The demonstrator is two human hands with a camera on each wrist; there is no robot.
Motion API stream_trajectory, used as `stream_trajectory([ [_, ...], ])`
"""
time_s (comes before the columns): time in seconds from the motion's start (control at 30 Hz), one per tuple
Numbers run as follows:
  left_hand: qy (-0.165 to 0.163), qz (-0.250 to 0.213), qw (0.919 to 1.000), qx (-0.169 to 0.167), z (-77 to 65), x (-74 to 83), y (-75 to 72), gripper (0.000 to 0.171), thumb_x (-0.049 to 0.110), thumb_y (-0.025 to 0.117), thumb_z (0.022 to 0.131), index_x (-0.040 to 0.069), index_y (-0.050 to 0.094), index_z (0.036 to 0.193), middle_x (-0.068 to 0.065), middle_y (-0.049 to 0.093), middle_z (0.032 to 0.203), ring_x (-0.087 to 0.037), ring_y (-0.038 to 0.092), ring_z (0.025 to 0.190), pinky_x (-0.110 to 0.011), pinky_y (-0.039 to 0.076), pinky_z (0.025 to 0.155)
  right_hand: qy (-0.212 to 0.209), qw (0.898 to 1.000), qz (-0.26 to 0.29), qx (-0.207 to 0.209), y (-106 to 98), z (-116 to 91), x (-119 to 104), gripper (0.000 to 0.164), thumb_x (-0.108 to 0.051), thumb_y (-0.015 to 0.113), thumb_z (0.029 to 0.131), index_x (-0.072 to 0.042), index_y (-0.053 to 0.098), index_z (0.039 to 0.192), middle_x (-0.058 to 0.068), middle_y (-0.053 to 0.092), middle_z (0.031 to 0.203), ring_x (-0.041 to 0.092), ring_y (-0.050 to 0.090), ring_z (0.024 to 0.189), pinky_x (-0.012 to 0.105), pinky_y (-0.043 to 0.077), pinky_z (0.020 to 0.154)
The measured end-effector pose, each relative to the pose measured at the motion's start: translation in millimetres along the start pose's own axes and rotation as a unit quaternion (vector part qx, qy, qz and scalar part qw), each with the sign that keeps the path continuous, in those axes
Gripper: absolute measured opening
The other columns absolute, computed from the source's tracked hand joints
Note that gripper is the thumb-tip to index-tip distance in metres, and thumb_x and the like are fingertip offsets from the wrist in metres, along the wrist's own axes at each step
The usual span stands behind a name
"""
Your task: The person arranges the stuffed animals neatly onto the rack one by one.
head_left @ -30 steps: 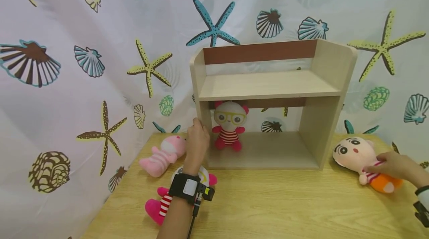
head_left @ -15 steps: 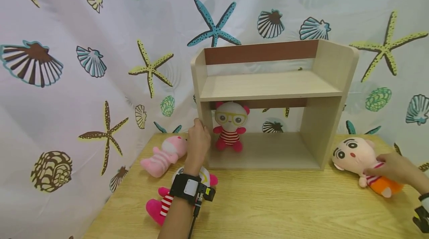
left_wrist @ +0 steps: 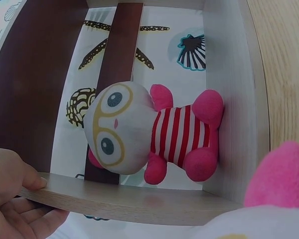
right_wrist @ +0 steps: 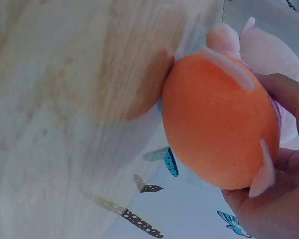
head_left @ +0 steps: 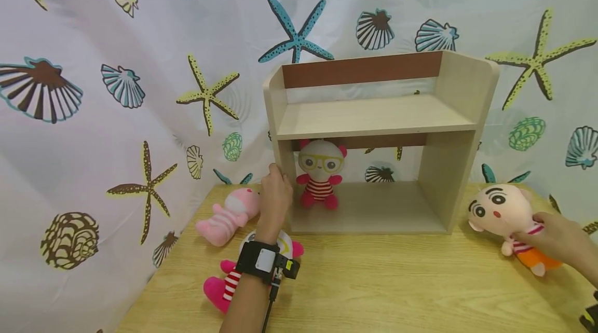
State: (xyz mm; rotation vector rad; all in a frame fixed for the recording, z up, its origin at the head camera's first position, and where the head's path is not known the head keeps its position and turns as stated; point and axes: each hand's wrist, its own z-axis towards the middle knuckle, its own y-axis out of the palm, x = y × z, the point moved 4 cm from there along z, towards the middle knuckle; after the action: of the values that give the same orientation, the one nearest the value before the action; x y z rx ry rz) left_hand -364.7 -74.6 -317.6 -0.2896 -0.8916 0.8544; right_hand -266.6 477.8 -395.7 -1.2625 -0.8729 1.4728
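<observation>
My left hand grips the left side panel of a small two-tier wooden shelf. In the left wrist view the thumb lies on the panel's inner face and the fingers outside it. Inside the lower compartment, near that panel, sits a panda plush with yellow glasses and a red-striped body. At the right of the shelf my right hand holds a plush doll round its striped torso. The doll's big head tilts left, and its orange bottom faces the right wrist camera, close to the table.
Left of the shelf a pink plush lies on the wooden table. A second panda plush lies nearer, partly hidden by the left forearm. A curtain printed with shells and starfish hangs behind.
The right hand and the plush doll have shifted slightly right, the doll's head rising a little. The left hand stays on the shelf panel. The head view has shifted slightly.
</observation>
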Motion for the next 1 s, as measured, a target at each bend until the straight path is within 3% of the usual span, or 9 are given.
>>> stream_trajectory([
  [0.2, 0.001, -0.003, 1.0, -0.005, 0.6, 0.8, 1.6, 0.011, 0.003, 0.055, 0.099, -0.006, 0.049, 0.1, -0.034, 0.064, 0.086, -0.049, 0.068, 0.085, -0.055, 0.055, 0.066, 0.012, 0.999, 0.023, 0.048, -8, -11, -5, 0.058, -0.034, 0.076, 0.088, 0.018, 0.048, 0.092, 0.019, 0.054, 0.072, 0.03, 0.05, 0.06, 0.038, 0.039, 0.052],
  [0.4, 0.004, 0.005, 1.0, 0.005, 0.4, 1.0, 0.3, 0.011, 0.002, 0.056, 0.097, -0.007, 0.05, 0.098, -0.034, 0.063, 0.083, -0.05, 0.067, 0.082, -0.057, 0.053, 0.065, 0.025, 0.996, 0.038, 0.074, -14, -16, -17, 0.067, -0.041, 0.073, 0.089, 0.019, 0.047, 0.103, 0.029, 0.057, 0.078, 0.033, 0.053, 0.062, 0.037, 0.042, 0.05],
  [0.67, 0.005, 0.013, 0.9999, 0.008, -1.5, 1.0, 0.4, 0.011, 0.002, 0.057, 0.097, -0.006, 0.049, 0.095, -0.034, 0.063, 0.081, -0.05, 0.067, 0.079, -0.057, 0.052, 0.061, 0.031, 0.993, 0.085, 0.081, -11, -25, -30, 0.066, -0.037, 0.074, 0.089, 0.019, 0.046, 0.109, 0.033, 0.059, 0.087, 0.036, 0.059, 0.066, 0.047, 0.051, 0.054],
  [1.0, 0.002, 0.01, 0.9999, -0.001, 0.9, -0.3, 0.9, 0.011, 0.002, 0.056, 0.098, -0.006, 0.049, 0.098, -0.034, 0.063, 0.083, -0.049, 0.068, 0.081, -0.056, 0.054, 0.062, -0.006, 0.984, 0.108, 0.14, -15, -32, -49, 0.058, -0.03, 0.079, 0.085, 0.015, 0.052, 0.109, 0.031, 0.062, 0.086, 0.035, 0.06, 0.065, 0.037, 0.045, 0.049],
])
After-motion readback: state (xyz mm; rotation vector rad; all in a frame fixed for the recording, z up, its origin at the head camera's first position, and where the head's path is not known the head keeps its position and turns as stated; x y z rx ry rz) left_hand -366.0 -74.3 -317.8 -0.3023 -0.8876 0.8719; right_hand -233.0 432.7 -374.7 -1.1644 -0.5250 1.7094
